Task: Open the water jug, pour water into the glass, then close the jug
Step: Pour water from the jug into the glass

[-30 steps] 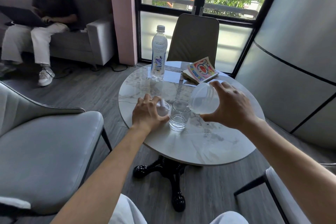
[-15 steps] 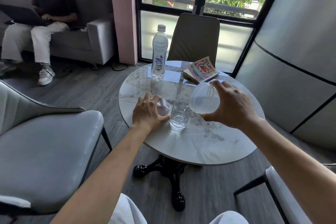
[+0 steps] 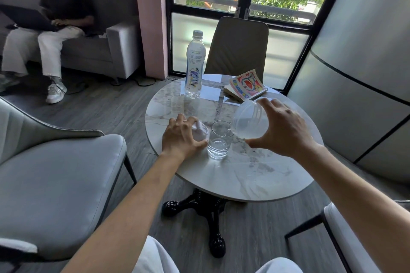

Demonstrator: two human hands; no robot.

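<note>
Nothing much has moved since the picture half a second back: both hands sit in the same spots and the jug is tipped the same way. The right hand [image 3: 286, 130], right of the middle of the frame, wraps its fingers and thumb around the cloudy water jug [image 3: 249, 120] and holds it up off the round table [image 3: 250, 181]. The jug lies on its side, its long way running from upper right down to lower left, with its mouth just above the rim of the glass [image 3: 218, 139]. The glass stands upright in the middle of the frame, just left of and below the jug, with a little water in the bottom. The left hand [image 3: 180, 137] rests on the table, touching the glass's left side, its fingers curled over the white jug lid [image 3: 200, 132]. The pour looks about halfway done. To close the jug, the right hand must stand it up, and the lid is nearest the left hand.
</note>
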